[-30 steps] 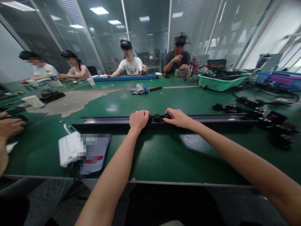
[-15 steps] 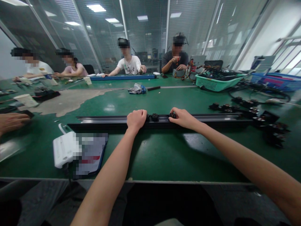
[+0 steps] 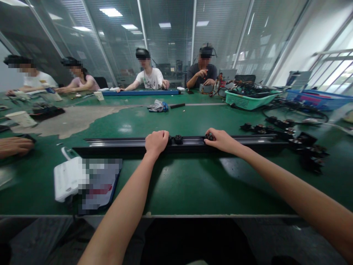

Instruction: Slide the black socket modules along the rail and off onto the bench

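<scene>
A long black rail [image 3: 110,144] lies across the green table [image 3: 187,184] in front of me. My left hand [image 3: 156,142] is closed in a fist over the rail near its middle. Just right of that fist a small black part [image 3: 178,139] sits in the rail's channel. My right hand [image 3: 222,140] rests on the rail further right, its fingers pinched on another small black part [image 3: 210,137] in the channel.
Several loose black parts [image 3: 305,145] lie at the right. A white device [image 3: 66,178] and a blurred booklet lie at the front left. A green basket of cables [image 3: 248,98] stands behind. Another person's hand [image 3: 13,145] rests at the left edge; other people sit across the table.
My right hand has slid to the right along the rail with a small black part, away from the left hand. One part stays beside my left fist.
</scene>
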{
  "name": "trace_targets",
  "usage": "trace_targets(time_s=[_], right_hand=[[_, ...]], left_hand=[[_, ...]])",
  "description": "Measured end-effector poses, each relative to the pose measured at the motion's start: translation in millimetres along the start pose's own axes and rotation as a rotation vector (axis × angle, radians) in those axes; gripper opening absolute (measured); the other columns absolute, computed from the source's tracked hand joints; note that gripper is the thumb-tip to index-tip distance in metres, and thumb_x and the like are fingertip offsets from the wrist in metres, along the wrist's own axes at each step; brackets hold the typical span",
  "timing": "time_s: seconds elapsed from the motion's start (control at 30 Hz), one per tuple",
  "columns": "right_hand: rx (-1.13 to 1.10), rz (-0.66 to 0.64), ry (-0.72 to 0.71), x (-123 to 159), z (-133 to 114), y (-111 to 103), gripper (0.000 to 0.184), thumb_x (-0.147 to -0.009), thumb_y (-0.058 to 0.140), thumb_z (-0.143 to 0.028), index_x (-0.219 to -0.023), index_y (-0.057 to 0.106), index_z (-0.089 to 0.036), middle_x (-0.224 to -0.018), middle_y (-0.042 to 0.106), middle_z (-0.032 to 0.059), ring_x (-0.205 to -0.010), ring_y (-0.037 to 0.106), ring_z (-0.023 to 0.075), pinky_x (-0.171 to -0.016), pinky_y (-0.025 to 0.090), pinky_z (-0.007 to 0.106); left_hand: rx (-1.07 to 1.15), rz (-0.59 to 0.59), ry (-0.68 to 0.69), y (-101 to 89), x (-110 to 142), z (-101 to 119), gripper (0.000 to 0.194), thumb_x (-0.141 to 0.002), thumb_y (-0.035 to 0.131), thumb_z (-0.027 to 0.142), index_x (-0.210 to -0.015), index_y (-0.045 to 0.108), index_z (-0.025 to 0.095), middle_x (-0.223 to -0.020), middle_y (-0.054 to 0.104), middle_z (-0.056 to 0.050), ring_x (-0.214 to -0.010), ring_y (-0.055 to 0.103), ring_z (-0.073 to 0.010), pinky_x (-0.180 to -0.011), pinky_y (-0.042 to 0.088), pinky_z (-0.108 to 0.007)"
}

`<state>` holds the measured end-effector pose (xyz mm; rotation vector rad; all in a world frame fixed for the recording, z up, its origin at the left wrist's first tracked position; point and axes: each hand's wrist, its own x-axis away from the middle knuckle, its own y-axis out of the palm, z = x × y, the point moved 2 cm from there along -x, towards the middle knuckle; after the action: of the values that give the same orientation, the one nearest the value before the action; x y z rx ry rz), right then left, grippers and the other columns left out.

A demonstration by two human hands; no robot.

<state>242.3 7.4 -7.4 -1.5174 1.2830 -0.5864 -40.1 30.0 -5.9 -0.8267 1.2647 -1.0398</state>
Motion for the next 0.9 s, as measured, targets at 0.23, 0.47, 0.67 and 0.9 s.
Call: trace_targets(time_s=[0.23,0.47,0.67,0.9], right_hand=[[-0.078,0.087,-0.079,13,10,4,0.035,-0.093,0.051,-0.048,-0.109,0.056,-0.018,-0.081,0.06,0.0052,-0.078,0.056,0.0212,-0.076,0.042,0.034],[0.0,0.135,-0.109,16,19,6,0.035,-0.094,0.05,-0.047,-0.108,0.058,-0.017,-0.087,0.063,0.0091,-0.085,0.058,0.025,-0.082,0.042,0.037],[0.018,0.134,-0.073,19,26,-1,0.034,-0.092,0.05,-0.046,-0.107,0.059,-0.017,-0.085,0.063,0.0089,-0.084,0.059,0.0251,-0.081,0.043,0.038],[0.022,0.124,-0.035,22,29,-7,0.032,-0.09,0.049,-0.043,-0.106,0.057,-0.016,-0.094,0.065,0.0119,-0.085,0.059,0.0246,-0.081,0.044,0.038]], left_hand=[[-0.001,-0.005,-0.006,-0.1,0,0,0.056,-0.097,0.026,0.038,-0.093,0.078,0.019,-0.097,0.076,-0.014,-0.091,0.071,-0.0312,-0.076,0.05,-0.036],[-0.006,-0.01,-0.007,1.4,-1,-2,0.056,-0.098,0.026,0.04,-0.092,0.078,0.02,-0.099,0.076,-0.013,-0.092,0.071,-0.0288,-0.078,0.049,-0.034],[-0.009,-0.014,-0.018,0.3,-1,-2,0.057,-0.097,0.025,0.04,-0.093,0.078,0.02,-0.098,0.077,-0.014,-0.091,0.071,-0.0299,-0.077,0.05,-0.035],[-0.007,-0.021,-0.018,-2.3,-1,0,0.057,-0.097,0.024,0.039,-0.094,0.078,0.019,-0.1,0.076,-0.015,-0.093,0.071,-0.0304,-0.077,0.05,-0.035]])
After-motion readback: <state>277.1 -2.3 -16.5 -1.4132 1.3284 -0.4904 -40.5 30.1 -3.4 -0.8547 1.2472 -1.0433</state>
